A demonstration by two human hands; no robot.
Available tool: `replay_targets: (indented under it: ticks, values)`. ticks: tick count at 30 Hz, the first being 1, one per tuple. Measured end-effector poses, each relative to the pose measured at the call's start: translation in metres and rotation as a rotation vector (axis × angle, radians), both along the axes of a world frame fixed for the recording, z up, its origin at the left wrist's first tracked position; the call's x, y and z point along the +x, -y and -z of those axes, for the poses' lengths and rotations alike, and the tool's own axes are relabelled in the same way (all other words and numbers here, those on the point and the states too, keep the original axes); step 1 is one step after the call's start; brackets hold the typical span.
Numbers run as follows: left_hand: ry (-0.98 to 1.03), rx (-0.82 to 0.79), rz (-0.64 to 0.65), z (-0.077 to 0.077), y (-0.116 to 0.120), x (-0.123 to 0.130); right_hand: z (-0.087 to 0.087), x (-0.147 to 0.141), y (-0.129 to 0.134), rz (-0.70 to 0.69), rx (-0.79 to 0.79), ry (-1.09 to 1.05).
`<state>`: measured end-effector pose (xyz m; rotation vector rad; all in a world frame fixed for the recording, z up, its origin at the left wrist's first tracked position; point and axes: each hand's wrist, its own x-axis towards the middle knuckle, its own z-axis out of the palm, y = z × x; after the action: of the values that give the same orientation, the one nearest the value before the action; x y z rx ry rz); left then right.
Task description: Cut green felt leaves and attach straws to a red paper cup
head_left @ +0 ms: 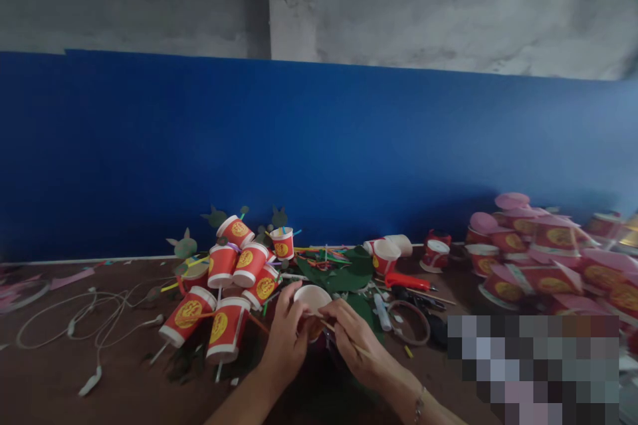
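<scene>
My left hand is wrapped around the side of a paper cup, whose pale open mouth tilts toward me. My right hand pinches a thin wooden stick between thumb and fingers, with its tip at the near side of the cup. Fingers hide most of the cup's wall, so I cannot tell whether the tip goes through it. Just left of my left hand lie several red paper cups with yellow emblems, some with sticks poking out. Green paper lies behind the held cup.
White earphones lie tangled at the left. To the right are a red-handled tool, a tape roll and a small white tube. Red cups with pink paper are piled farther right. A blue panel borders the table's back.
</scene>
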<state>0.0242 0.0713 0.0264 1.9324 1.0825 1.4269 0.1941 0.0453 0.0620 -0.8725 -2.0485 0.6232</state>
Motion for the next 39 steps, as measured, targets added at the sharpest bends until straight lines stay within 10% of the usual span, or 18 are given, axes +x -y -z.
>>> replay_targets:
  ticks: [22,26,31,39]
  values:
    - [0.018,0.148,-0.121,-0.004,0.007,0.006,0.023,0.001,-0.009,0.392,0.339,0.219]
    - [-0.021,0.180,-0.292,-0.002,-0.004,-0.001,0.024,0.005,-0.015,0.423,-0.004,-0.023]
    - [-0.043,0.218,-0.373,-0.001,-0.006,-0.002,0.019,0.001,-0.016,0.031,-0.773,-0.155]
    - [-0.116,0.224,-0.172,0.003,0.001,0.001,0.020,-0.002,-0.014,-0.080,-0.826,-0.328]
